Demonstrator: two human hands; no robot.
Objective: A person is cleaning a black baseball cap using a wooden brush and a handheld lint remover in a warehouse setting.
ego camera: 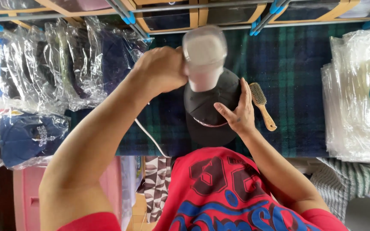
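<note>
My left hand (161, 68) is closed around the handle of a handheld steamer (204, 57) with a clear, whitish water tank, held just above a black cap (208, 113). The cap lies on a dark green and blue plaid cloth (287, 77), its brim toward me. My right hand (236, 109) rests on the cap's right side and grips its edge with the fingers. A thin white cord (150, 136) runs from under my left arm down over the table's front edge.
A wooden-handled brush (262, 105) lies just right of the cap. Caps in clear plastic bags (56, 64) are piled at the left, and a stack of clear bags (356, 98) at the right. Wooden-framed bins (168, 17) line the back. A pink box (26, 192) stands below left.
</note>
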